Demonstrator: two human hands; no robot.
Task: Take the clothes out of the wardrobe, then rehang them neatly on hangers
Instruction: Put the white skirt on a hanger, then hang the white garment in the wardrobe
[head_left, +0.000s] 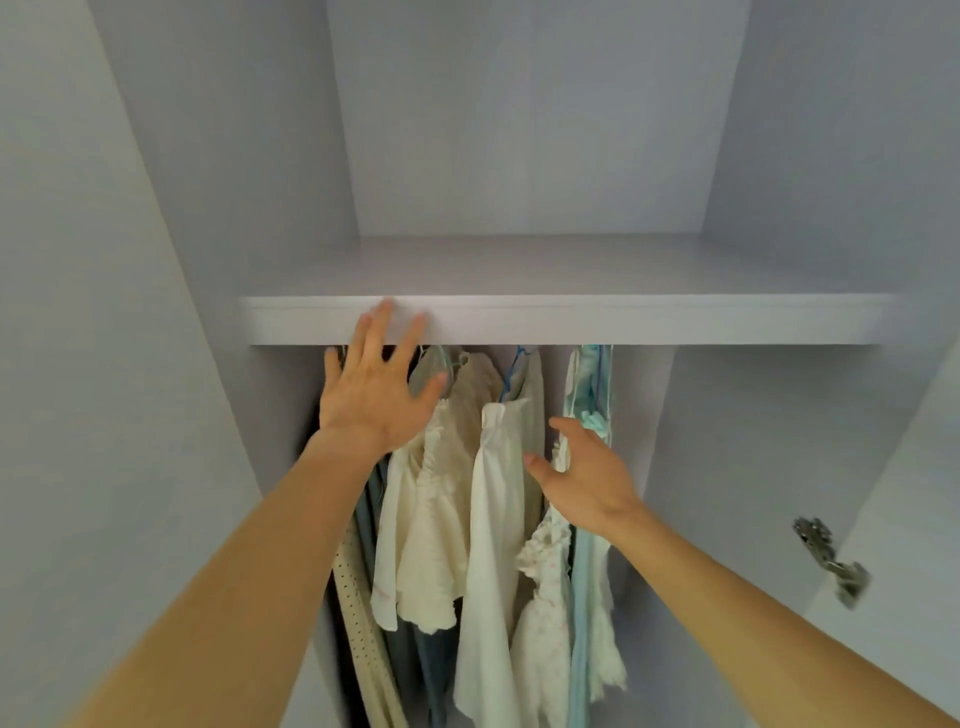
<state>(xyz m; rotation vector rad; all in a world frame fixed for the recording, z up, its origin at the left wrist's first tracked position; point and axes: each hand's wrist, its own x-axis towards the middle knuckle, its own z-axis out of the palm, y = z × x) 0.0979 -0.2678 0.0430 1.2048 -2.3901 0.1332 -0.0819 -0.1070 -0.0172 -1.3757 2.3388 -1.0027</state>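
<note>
Raised before the left end of the pale grey wardrobe shelf's (623, 319) front edge: bare left hand (376, 384), fingers spread, holding nothing. Hanging under that edge: cream ruffled blouse (436, 530), plain white garment (493, 519), pale blue garment (582, 623). Between white and blue cloth: right hand (587, 478), fingers loosely apart, clasping nothing.

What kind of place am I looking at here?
Most likely the inside of a household wardrobe: pale garments hang in a row beneath a shelf, and a metal door hinge shows at the right.
</note>
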